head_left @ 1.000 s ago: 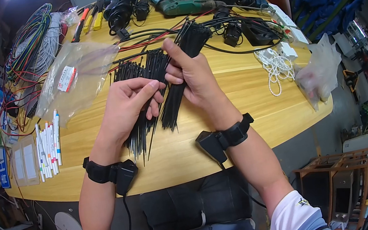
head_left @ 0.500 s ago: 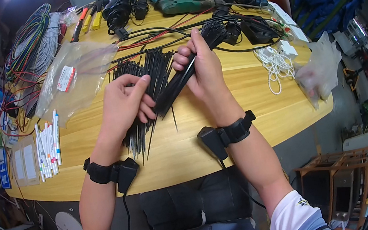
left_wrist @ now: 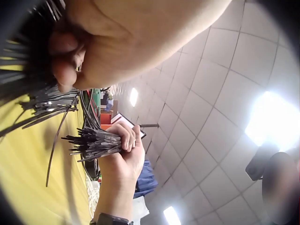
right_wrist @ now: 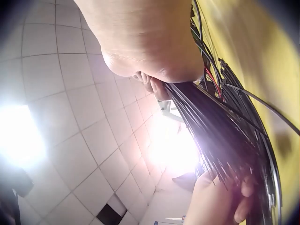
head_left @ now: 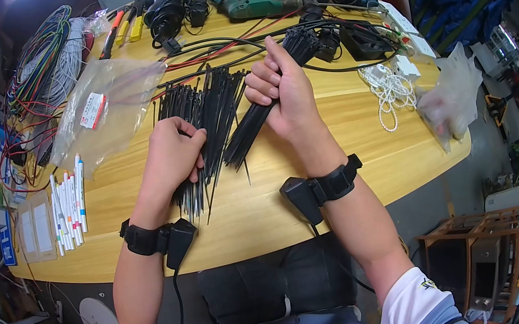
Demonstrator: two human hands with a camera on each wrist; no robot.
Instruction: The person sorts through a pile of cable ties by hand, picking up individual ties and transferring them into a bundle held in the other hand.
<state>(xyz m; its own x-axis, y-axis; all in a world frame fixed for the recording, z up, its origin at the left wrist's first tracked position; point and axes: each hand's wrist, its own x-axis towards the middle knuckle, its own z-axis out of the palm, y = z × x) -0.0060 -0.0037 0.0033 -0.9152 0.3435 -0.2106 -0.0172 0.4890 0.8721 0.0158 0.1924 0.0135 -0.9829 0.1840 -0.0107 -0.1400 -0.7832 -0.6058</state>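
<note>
My right hand [head_left: 294, 101] grips a thick bundle of black cable ties [head_left: 250, 137], fingers wrapped round its middle and thumb pointing up. The bundle slants, heads up at the far right and thin tails down toward the left. A loose pile of black cable ties [head_left: 219, 107] lies on the table just left of it. Over the near left part of that pile is my left hand [head_left: 170, 155], fingers bent down among the ties. In the left wrist view its fingertips [left_wrist: 64, 72] are right at the ties; whether they pinch any I cannot tell.
A clear plastic bag [head_left: 118, 96] and several markers [head_left: 68, 208] lie to the left. Behind are black cables [head_left: 240, 45], a green power drill [head_left: 260, 4] and coiled wires [head_left: 51, 66]. A white beaded cord [head_left: 389, 95] and another plastic bag [head_left: 451, 99] sit at the right.
My right hand has turned and shifted slightly right, tilting the cable tie bundle away from the pile. The left hand's fingers, spread by the bundle's tails before, have drawn back and bent over the pile.
</note>
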